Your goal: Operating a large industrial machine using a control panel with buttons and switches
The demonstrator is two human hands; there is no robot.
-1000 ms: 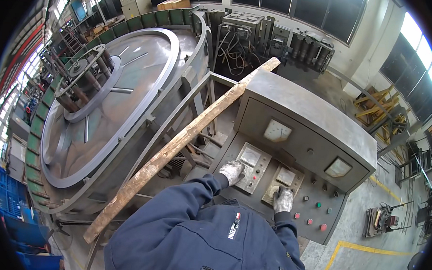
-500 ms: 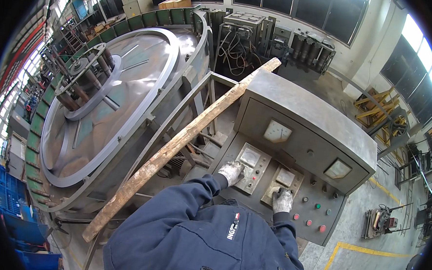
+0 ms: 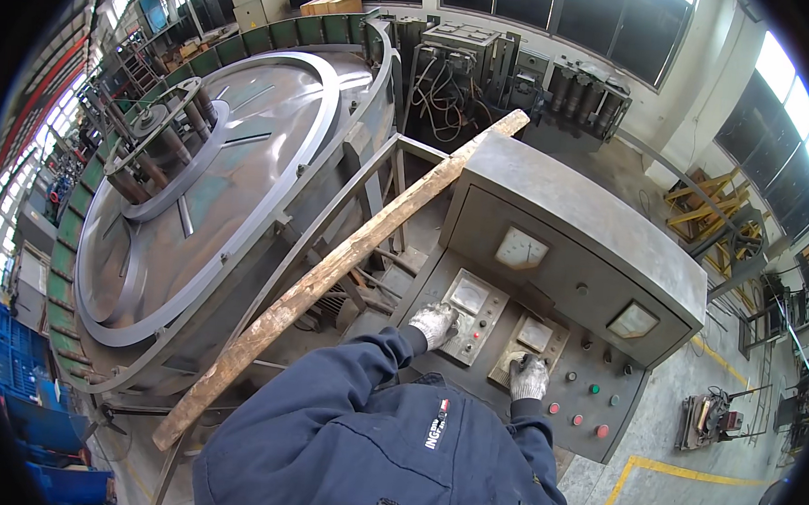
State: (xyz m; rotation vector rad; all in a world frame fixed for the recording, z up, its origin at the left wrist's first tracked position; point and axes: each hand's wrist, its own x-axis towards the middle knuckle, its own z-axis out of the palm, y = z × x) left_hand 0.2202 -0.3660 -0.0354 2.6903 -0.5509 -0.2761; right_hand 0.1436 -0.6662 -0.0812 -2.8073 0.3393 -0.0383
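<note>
My left hand [image 3: 434,325], in a pale work glove, rests on the lower left part of the left control module [image 3: 474,313]. Its fingers curl inward over a control that they hide. On the right control module [image 3: 534,334], my right hand [image 3: 530,378] has its gloved fingers bent round a control near the lower edge; what they grip is hidden. Both modules, each with a light-coloured meter, are set into a grey control console [image 3: 572,197]. Dial gauges [image 3: 520,248] sit in its upright face. Red push buttons [image 3: 602,431] and a green button [image 3: 595,389] lie right of my right hand.
Left of me stands a large round metal turntable [image 3: 234,180] with upright posts at its centre, inside a green-walled ring. A long wooden plank [image 3: 330,267] slants between it and the console. Yellow floor lines [image 3: 686,470] and a small wheeled machine [image 3: 709,418] are at right.
The turntable has rotated clockwise: its slots sit further round, and a curved edge now shows at its lower left. Both my hands keep their places on the console.
</note>
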